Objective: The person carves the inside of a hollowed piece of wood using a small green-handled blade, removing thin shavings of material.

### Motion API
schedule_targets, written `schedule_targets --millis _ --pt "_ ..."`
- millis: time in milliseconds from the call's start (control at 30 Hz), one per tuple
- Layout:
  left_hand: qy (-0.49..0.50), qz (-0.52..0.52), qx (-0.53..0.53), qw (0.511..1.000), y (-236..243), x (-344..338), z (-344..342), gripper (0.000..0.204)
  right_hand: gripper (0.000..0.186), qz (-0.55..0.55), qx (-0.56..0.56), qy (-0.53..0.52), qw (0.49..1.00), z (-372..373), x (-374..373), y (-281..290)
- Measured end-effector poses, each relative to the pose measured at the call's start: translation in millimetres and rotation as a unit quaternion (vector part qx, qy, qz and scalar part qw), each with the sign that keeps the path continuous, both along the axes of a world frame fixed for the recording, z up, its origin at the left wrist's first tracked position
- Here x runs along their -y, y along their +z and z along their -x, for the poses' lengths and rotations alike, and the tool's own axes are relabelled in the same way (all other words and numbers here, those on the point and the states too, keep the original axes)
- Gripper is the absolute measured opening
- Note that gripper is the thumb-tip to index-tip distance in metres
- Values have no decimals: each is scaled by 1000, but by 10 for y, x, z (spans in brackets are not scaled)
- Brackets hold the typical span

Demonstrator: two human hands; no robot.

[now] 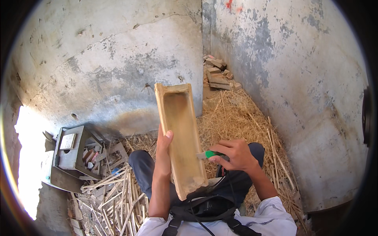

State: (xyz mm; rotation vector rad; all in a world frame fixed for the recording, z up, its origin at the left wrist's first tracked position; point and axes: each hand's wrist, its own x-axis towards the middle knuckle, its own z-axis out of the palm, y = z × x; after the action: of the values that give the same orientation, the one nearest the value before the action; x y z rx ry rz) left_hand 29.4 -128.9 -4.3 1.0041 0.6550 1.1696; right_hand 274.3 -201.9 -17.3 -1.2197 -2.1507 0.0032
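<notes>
A long wooden trough-like box point(182, 129) with a hollowed inside stands tilted lengthwise in front of me, its far end raised toward the wall. My left hand point(163, 143) grips its left side, the thumb over the rim and the other fingers hidden behind. In my right hand point(233, 153) is a small scraper-like blade tool with a green handle point(213, 154). Its flat metal blade point(201, 155) reaches the right wall of the box, near the lower half; whether it touches cannot be made out for sure.
Loose straw point(232, 118) covers the floor ahead and to the right. Cut sticks point(122, 200) lie at the lower left, beside a grey metal cabinet point(71, 147) holding scraps. Broken bricks point(218, 74) are heaped in the corner between two peeling walls. A black strap pouch point(206, 206) hangs at my waist.
</notes>
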Motion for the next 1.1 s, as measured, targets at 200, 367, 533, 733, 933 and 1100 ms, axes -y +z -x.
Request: schedule_targets --millis 200,367,533,733,933,1100 --pt "-50 63 32 996 -13 -13 75 75 31 -3 -16 -5 1000 30 22 73" --pt "-9 53 16 998 -106 47 -36 64 28 -16 -67 -38 997 -6 -44 62" --pt "-3 76 31 997 -45 33 -31 64 29 -22 -57 -26 998 -3 -60 86" --pt "-82 91 45 991 -48 -21 81 72 28 -7 5 13 1000 -34 109 17" --pt "-61 61 26 996 -41 32 30 73 34 -21 -18 -27 999 48 81 17" --pt "-32 62 27 997 -68 45 48 70 33 -26 -15 -28 999 65 51 18"
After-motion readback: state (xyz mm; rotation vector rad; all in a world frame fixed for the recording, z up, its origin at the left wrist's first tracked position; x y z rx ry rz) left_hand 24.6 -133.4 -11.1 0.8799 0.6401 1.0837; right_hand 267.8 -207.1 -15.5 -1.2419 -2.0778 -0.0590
